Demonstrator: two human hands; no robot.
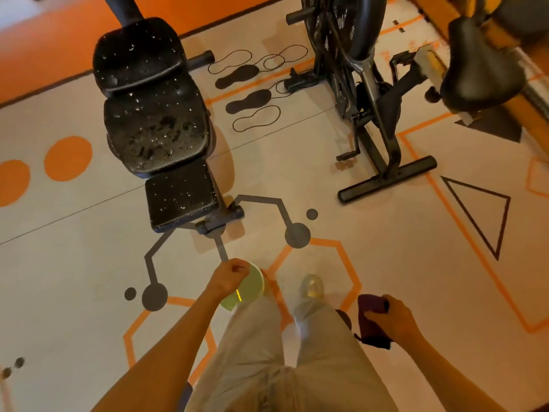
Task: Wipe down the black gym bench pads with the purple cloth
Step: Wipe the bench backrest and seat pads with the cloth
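Black padded gym bench [154,120]: stood on the patterned grey-and-orange gym floor [386,263], ahead and left of the person, well apart from both hands. Comprised 3 black vinyl pads in a row: top pad [138,53], middle pad [156,129], small end pad [181,196]. Long axis ran from lower right to upper left of view, small end nearest the person. Speckled with bright droplets on all 3 pads, so judged wet and slippery; upholstery judged firm but yielding, frame heavy and stable under pressure.

Purple soft cloth [371,319]: bunched and gripped in the right hand [392,319], fingers curled round it, lower end hanging free. Judged light, limp and absorbent; best held wadded in the palm, flat face down. Not yet touching any pad.

Left hand [227,278]: fingers curled on the rim of a pale green round container [249,288]; contents not discernible.

Black exercise bike [365,93] stood to the right of the bench, apart from it.

Strokes along the long axis judged most efficient.
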